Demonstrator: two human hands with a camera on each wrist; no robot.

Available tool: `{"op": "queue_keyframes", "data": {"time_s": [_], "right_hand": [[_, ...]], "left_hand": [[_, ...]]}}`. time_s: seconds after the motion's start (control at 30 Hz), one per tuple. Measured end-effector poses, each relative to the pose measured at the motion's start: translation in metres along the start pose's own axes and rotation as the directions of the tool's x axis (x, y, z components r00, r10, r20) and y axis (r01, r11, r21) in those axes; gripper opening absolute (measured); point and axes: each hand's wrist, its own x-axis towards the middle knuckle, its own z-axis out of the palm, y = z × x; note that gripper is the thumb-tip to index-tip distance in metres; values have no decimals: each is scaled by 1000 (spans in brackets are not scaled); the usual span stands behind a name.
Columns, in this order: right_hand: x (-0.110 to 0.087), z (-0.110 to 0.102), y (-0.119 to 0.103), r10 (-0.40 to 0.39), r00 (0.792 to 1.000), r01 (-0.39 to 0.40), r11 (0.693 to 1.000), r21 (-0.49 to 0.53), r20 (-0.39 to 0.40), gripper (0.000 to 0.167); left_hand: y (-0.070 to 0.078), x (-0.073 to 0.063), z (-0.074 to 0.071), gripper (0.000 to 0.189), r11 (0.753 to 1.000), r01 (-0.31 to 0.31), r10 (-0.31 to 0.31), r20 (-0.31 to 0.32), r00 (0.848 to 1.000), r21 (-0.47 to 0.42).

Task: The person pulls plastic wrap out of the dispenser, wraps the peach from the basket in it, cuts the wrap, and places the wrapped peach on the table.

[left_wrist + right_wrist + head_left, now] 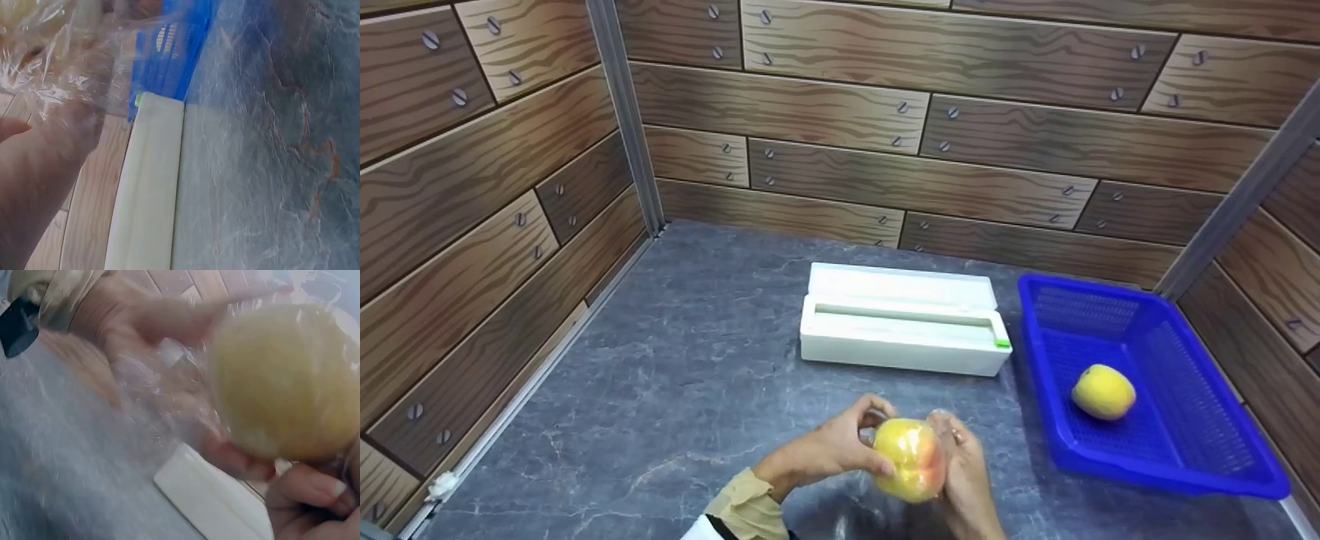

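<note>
A round yellow fruit with a red blush [911,459] is wrapped in clear cling film and held up between both hands. My left hand [840,442] grips it from the left, thumb across the near side and fingers curled behind. On the other side my right hand [966,466] pinches the film at the fruit's edge, its fingers curled. Loose, crinkled film [50,62] shines over the left hand in the left wrist view. In the right wrist view the fruit [287,382] shows plain yellow under the film, with the right hand's curled fingers [306,489] beneath it.
A white cling film box [904,351] with a raised lid and a green cutter lies beyond the hands. To the right stands a blue plastic basket [1039,390] holding one yellow fruit [1102,391]. Wood-patterned walls [840,97] enclose the grey marbled table [697,360].
</note>
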Motion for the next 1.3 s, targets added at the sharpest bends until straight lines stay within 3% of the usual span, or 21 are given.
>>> {"op": "queue_keyframes", "data": {"time_s": [0.1,0.17,0.23,0.3,0.37,0.4,0.43,0.5,0.57,0.63,0.7,0.77,0.83,0.9,1.0,1.1,1.2,1.3], "right_hand": [[1,-1,-5,41,993,-34,998,61,-112,24],[2,-3,-8,47,983,-34,997,76,-177,22],[3,-3,-11,33,973,-20,998,60,-228,24],[5,-1,-14,-12,963,19,1000,23,-270,27],[6,1,-17,-78,947,77,997,-16,-313,28],[6,3,-18,-116,934,109,993,-41,-337,29],[5,5,-20,-166,919,150,986,-74,-357,29],[4,9,-22,-274,881,222,959,-175,-385,28],[1,15,-24,-388,841,275,906,-321,-376,26],[-2,21,-26,-489,805,317,833,-453,-336,24],[-4,27,-27,-546,791,342,769,-540,-276,20],[-6,32,-26,-560,799,365,741,-564,-218,18],[-8,35,-24,-532,831,380,758,-531,-165,17],[-9,36,-23,-489,865,382,788,-484,-113,15],[-9,33,-24,-414,909,368,850,-376,-47,12],[-9,27,-27,-357,933,353,889,-292,43,10],[-9,23,-29,-328,932,357,900,-249,153,15],[-9,22,-32,-325,923,370,895,-247,206,17]], "left_hand": [[-2,1,1,60,997,-56,58,-46,997,50],[-2,1,3,64,976,-125,143,-91,986,180],[-1,-1,6,66,926,-180,243,-160,957,331],[0,-4,10,61,861,-202,340,-232,911,467],[2,-7,15,54,815,-208,400,-265,877,541],[3,-8,18,52,818,-210,402,-271,875,535],[5,-10,20,50,838,-211,384,-271,883,503],[8,-13,25,47,896,-211,327,-261,908,390],[10,-15,30,53,943,-193,266,-265,927,273],[11,-15,34,64,964,-183,235,-289,928,195],[10,-12,38,79,959,-188,251,-323,913,213],[7,-9,40,89,952,-185,267,-368,891,244],[4,-7,41,89,953,-167,262,-417,870,252],[0,-7,40,82,965,-149,233,-452,861,214],[-3,-7,35,76,986,-126,162,-470,868,109],[-4,-7,27,76,993,-115,121,-452,884,40],[-5,-8,20,77,993,-116,113,-440,891,20],[-4,-10,15,77,992,-125,120,-426,897,16]]}}
